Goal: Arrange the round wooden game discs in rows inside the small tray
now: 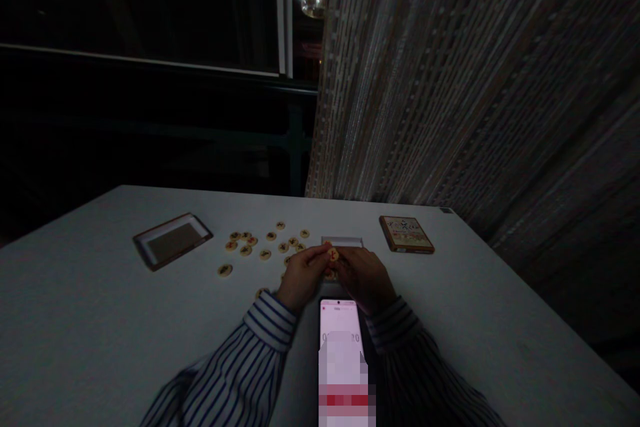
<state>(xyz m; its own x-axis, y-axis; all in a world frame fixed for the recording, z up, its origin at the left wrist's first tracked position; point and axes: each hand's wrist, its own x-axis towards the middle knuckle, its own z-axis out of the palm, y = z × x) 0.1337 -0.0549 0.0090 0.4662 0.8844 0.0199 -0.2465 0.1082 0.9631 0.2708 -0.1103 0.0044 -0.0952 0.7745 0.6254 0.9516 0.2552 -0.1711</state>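
Note:
Both my hands meet above a small white tray [345, 241], which they partly cover. Between their fingertips is a round wooden Chinese chess piece [333, 254] with a red character facing up. My left hand [303, 275] is closed with thumb and fingers at the piece's left side. On its other side, my right hand [369, 278] is curled, its fingers against the piece too. More pieces with red marks show in part under the hands in the tray. Left of my hands, several loose Chinese chess pieces [265, 255] lie scattered, most with dark characters, a few with red.
A lit phone [340, 320] lies between my forearms. An open shallow box part [173, 240] sits at the left of the white table [125, 333]. A box with a printed cover [407, 234] lies at the right. Behind hangs a string curtain [400, 80]; the room is dark.

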